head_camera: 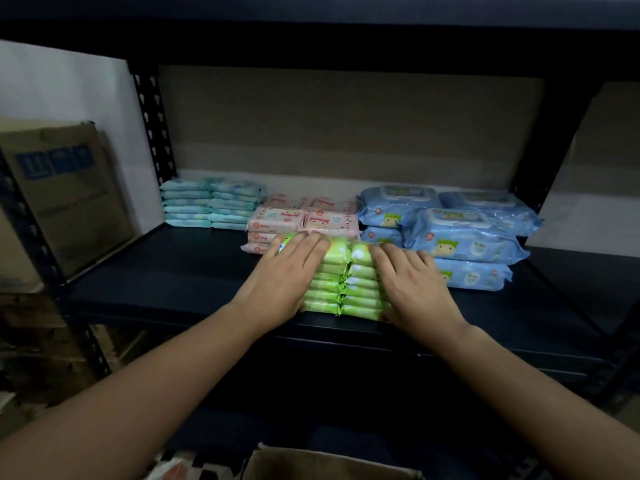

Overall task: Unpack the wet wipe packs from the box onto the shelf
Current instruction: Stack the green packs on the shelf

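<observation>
Two side-by-side stacks of green wet wipe packs (341, 282) stand near the front of the dark shelf (166, 282). My left hand (282, 275) lies with straight fingers over the top and left side of the stacks. My right hand (412, 282) presses flat against their right side and top. Behind them sit pink packs (304, 220). The cardboard box (311, 462) shows only its open rim at the bottom edge; its inside is hidden.
Light teal packs (211, 202) are stacked at the shelf's back left. Large blue packs (460, 233) are piled on the right, close to my right hand. A big cardboard carton (65, 199) stands left of the rack. The upper shelf (311, 32) hangs overhead.
</observation>
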